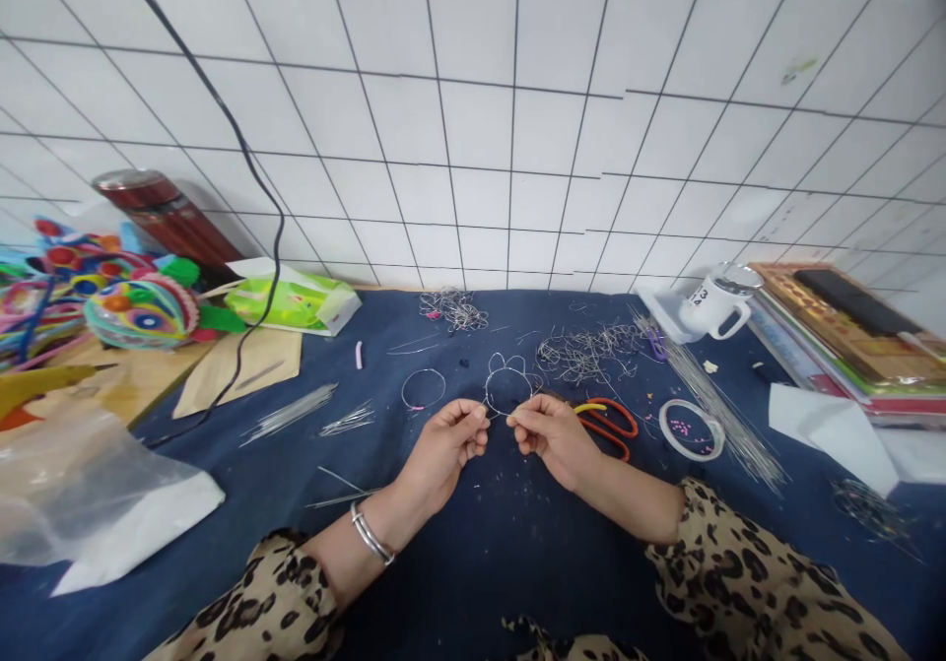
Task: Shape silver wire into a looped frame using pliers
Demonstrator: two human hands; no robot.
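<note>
Between my two hands is a thin wire ring (508, 369) with small loops bent along its top. My left hand (454, 449) pinches its lower left side between thumb and fingers. The lower right side is pinched in the same way by my right hand (556, 439). Just left of it, a plain wire hoop (424, 389) lies on the dark blue cloth (488, 562). Beside my right hand are orange-handled scissors (612, 427), partly hidden behind that hand.
Tangled wire pieces (587, 354) lie behind my right hand. Long straight wires (728, 415) and a white round dish (691, 429) are to the right, near a white mug (720, 301). Short wire bundles (292, 413) lie left. A black cable (277, 247) hangs before the tiled wall (473, 119).
</note>
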